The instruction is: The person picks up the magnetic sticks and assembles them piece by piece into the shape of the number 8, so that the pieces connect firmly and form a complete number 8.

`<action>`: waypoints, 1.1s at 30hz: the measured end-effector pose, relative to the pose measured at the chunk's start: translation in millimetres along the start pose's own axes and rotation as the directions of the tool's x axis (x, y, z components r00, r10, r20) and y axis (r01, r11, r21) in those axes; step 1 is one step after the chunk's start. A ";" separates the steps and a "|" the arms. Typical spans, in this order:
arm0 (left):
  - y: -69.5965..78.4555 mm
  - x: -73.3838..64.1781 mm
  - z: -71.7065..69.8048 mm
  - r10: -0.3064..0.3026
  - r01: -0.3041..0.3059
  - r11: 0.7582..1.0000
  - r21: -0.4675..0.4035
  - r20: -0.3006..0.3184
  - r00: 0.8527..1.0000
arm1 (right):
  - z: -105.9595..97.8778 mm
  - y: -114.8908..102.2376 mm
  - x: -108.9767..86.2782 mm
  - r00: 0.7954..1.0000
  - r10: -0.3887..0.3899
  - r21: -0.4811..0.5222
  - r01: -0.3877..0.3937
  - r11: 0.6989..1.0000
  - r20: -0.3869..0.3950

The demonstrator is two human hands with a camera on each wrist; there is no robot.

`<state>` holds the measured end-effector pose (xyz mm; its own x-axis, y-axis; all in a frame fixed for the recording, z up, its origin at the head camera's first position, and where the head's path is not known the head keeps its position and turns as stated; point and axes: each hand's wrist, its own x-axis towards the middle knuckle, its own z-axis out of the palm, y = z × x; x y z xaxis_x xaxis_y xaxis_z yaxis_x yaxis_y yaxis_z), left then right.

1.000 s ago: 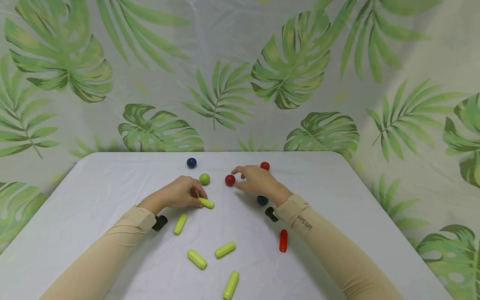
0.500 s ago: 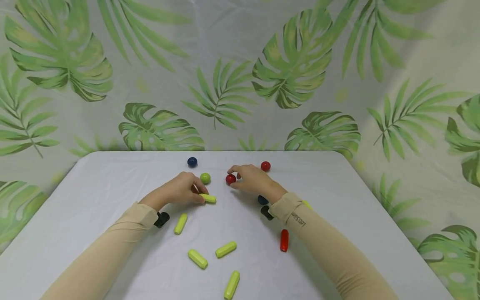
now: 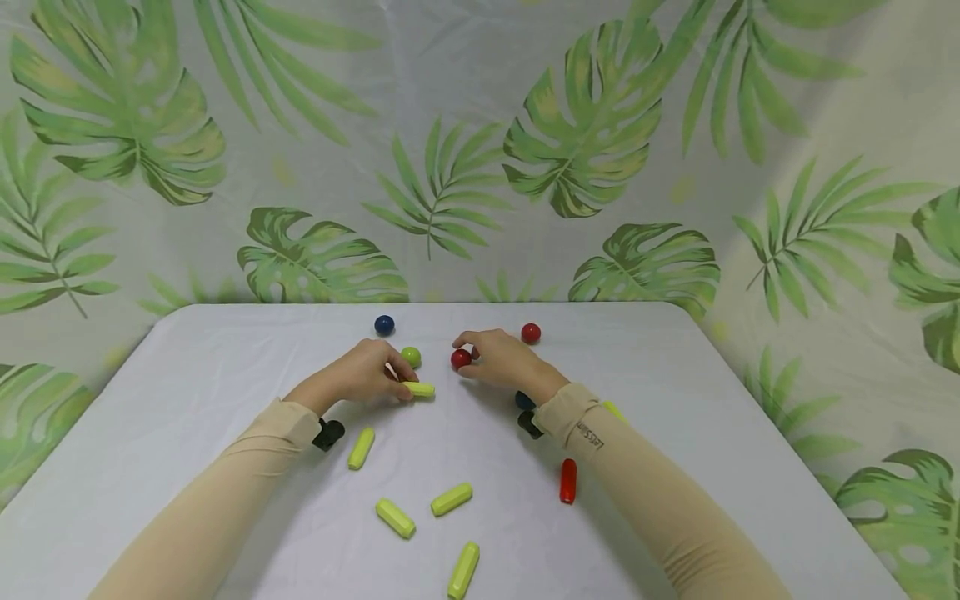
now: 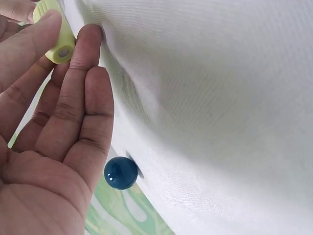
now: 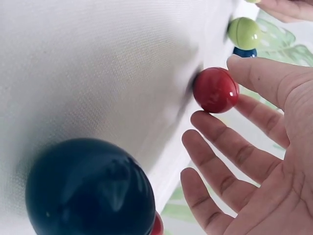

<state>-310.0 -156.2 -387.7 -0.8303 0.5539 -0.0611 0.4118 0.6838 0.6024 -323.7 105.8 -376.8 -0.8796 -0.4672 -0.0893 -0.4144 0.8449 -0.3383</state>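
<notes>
Pinching yellow-green stick (image 3: 422, 389) with left hand (image 3: 371, 371), curling right hand (image 3: 506, 358) round red ball (image 3: 461, 359) toward far edge of tabletop (image 3: 247, 350); probably light, stiff, slippery; best gripped midway.

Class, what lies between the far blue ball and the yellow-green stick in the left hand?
In the head view, the green ball lies between the far blue ball and that stick.
</notes>
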 end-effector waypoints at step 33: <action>10.2 16.1 4.0 -0.007 0.007 1.000 0.001 0.008 1.000 | -7.6 12.0 -15.2 0.999 0.001 0.076 -0.004 0.997 0.037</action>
<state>-317.7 -138.4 -385.7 -0.8302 0.5529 -0.0715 0.4065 0.6880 0.6012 -317.1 125.0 -372.3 -0.8711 -0.4752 -0.1241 -0.3917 0.8246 -0.4081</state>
